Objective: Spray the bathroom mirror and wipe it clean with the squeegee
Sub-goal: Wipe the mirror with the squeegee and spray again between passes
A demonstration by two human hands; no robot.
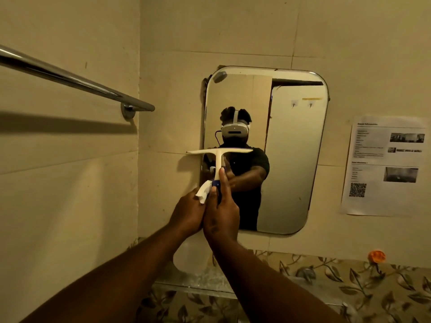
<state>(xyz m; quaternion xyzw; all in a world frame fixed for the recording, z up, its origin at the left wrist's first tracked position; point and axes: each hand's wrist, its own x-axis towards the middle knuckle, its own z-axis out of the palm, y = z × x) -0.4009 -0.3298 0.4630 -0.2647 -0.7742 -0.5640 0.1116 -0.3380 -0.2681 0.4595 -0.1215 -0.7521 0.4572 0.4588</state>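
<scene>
In front of the wall mirror (279, 141), a cream squeegee (219, 157) is gripped upright by its handle in the closed right hand (221, 213), its blade level before the glass's left edge; whether it touches cannot be told. A crumpled white tissue (204, 191) is pinched in the closed left hand (187, 212), just beside. Even pressure and one straight downward pull are judged best. No spray bottle is seen; what sits on the glass shelf (198, 280) below cannot be made out.
</scene>
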